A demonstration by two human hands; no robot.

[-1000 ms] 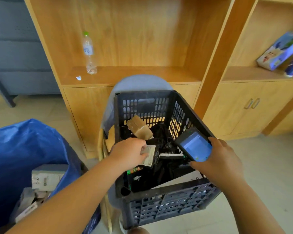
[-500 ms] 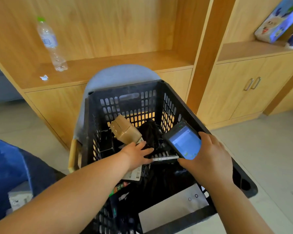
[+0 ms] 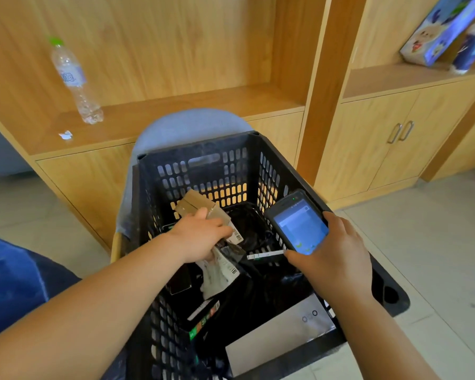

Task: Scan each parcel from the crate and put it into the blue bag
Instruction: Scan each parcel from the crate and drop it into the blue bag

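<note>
A black plastic crate (image 3: 198,149) stands on a chair in front of me and holds several parcels. My left hand (image 3: 200,237) is inside it, with thumb and fingers curled round a small brown cardboard box (image 3: 195,205) that bears a barcode label. A black parcel with a white label (image 3: 218,271) sits just under that hand; whether the hand holds it too is unclear. My right hand (image 3: 337,256) grips a handheld scanner (image 3: 299,226) with a lit blue screen over the crate's right side. A flat white parcel (image 3: 280,333) lies at the crate's near end. The blue bag (image 3: 11,283) shows at the left edge.
A grey chair back (image 3: 187,124) rises behind the crate. Wooden shelving and cabinets fill the background, with a water bottle (image 3: 74,80) on the left ledge and a colourful box (image 3: 439,31) on the right shelf. Pale tiled floor lies to the right.
My left hand has reached deeper into the crate, from the white-labelled parcel onto the cardboard box. The view has swung right and closer, so most of the blue bag has left the frame.
</note>
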